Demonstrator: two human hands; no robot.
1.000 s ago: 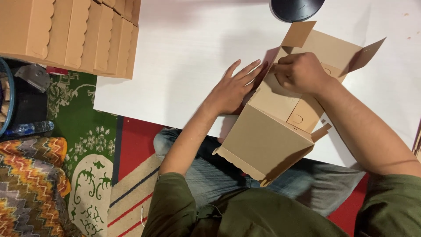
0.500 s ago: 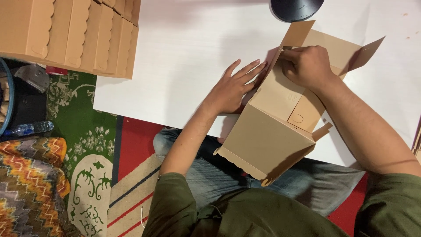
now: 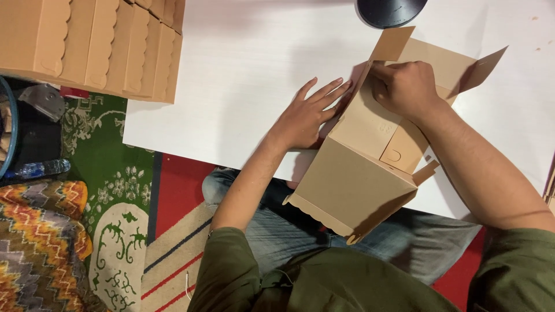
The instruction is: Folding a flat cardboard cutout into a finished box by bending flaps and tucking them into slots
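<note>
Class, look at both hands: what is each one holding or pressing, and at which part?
Both work the cardboard box: the left hand lies flat against its left side, the right hand presses its upper flaps.

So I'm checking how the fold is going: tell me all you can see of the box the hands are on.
The box is plain tan cardboard, half folded, lying tilted on the white table with its near end past the edge, over the lap. A scalloped flap hangs nearest the person; side and end flaps stand open at the far end. An inner panel shows a small curved slit. The left hand lies flat against its left side; the right hand presses inside the far end.
</note>
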